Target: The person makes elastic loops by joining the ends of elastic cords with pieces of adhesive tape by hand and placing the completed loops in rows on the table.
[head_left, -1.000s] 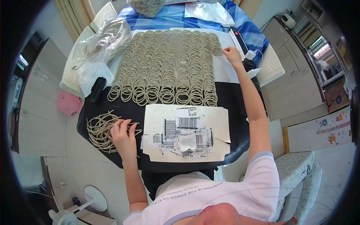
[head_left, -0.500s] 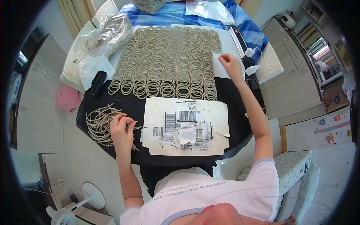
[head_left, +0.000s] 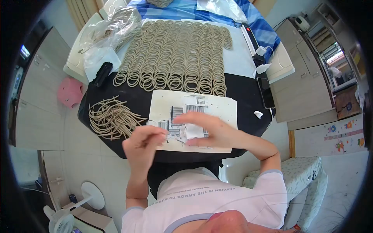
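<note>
We see our left hand (head_left: 144,144) between the pile of cords and the near left part of the card, its fingers curled with thumb and fingertips close together; we cannot tell whether a cord is pinched there. Our right hand (head_left: 211,130) reaches over the card (head_left: 227,112), thumb and fingers spread well apart, with nothing that we can make out between them. Whether either hand touches the card, we cannot tell. The card lies flat near the front edge of the table, patched with barcode labels (head_left: 177,112) and a plain white scrap (head_left: 194,131), which shows between the thumb and fingers of our right hand. The loose cords (head_left: 112,118) lie in a tangled heap on the black cover (head_left: 248,103), left of the card. Beyond the card, rings (head_left: 175,58) of the same beige lie overlapped in long rows, their near ends on the black cover and the rest on white paper (head_left: 241,58). A black case (head_left: 103,73) and a clear bag (head_left: 116,29) lie left of the rows; a phone (head_left: 265,93) and a small white lump (head_left: 258,114) lie to the right of the card.
</note>
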### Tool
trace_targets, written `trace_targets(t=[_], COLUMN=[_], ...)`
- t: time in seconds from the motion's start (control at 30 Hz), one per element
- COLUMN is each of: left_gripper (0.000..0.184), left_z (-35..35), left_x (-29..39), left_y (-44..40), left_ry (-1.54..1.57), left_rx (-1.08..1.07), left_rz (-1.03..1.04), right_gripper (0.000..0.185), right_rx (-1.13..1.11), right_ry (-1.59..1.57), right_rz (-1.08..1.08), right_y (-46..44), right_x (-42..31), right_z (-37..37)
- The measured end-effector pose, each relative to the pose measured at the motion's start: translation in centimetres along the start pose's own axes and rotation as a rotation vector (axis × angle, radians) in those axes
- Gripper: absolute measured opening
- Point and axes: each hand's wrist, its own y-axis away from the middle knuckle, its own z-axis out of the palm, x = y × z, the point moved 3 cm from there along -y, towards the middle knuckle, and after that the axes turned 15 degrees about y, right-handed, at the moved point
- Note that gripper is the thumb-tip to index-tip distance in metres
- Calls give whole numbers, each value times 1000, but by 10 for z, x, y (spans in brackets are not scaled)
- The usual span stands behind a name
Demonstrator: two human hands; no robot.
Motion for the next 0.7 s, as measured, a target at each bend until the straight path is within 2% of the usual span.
trace_targets(t=[0.13, 0.23, 0.3, 0.33, 0.43, 0.57, 0.7], left_gripper=[15, 20, 22, 22, 19, 13, 12], left_z=[21, 21, 15, 16, 21, 29, 29], left_x=[-10, -22, -31, -35, -50, -68, -82], left_y=[11, 11, 12, 12, 17, 23, 30], left_ry=[176, 255, 289, 303, 355, 347, 179], left_rx=[-109, 21, 23, 23, 15, 10, -26], left_rz=[-77, -183, -250, -280, -345, -361, -232], right_gripper=[39, 28, 20, 14, 14, 16, 17], right_rx=[-252, -152, -80, -14, 41, 170, 72], right_ry=[-453, -773, -864, -1028, -1256, -1241, -978], right_rz=[101, 436, 511, 563, 533, 589, 590], right_y=[6, 23, 33, 39, 52, 60, 65], right_x=[-8, 25, 44, 51, 59, 64, 68], right_z=[21, 32, 23, 22, 22, 25, 23])
